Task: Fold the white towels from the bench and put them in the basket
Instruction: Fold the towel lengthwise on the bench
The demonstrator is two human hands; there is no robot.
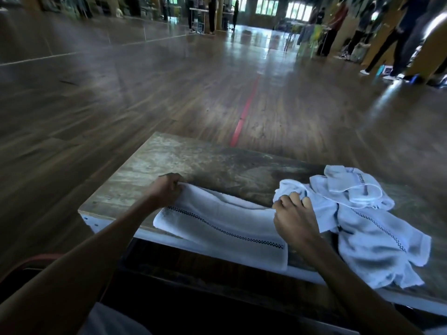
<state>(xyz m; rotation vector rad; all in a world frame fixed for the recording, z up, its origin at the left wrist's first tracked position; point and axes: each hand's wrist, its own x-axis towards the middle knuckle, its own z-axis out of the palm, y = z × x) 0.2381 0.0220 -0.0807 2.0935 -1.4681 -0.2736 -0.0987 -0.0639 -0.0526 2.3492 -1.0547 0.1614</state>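
A white towel (222,226) with a dark checked stripe lies folded lengthwise along the near edge of the worn wooden bench (193,160). My left hand (167,187) grips its far left corner. My right hand (294,216) pinches the towel's right end, fingers curled on the cloth. A loose heap of white towels (367,223) with the same stripe lies crumpled on the bench just right of my right hand. A dark container (169,259), perhaps the basket, sits below the bench's near edge, mostly in shadow.
Beyond the bench stretches a wide wooden floor with a red line (244,112). Several people (401,39) stand far off at the back right near tables. A reddish curved rim (36,259) shows at my lower left.
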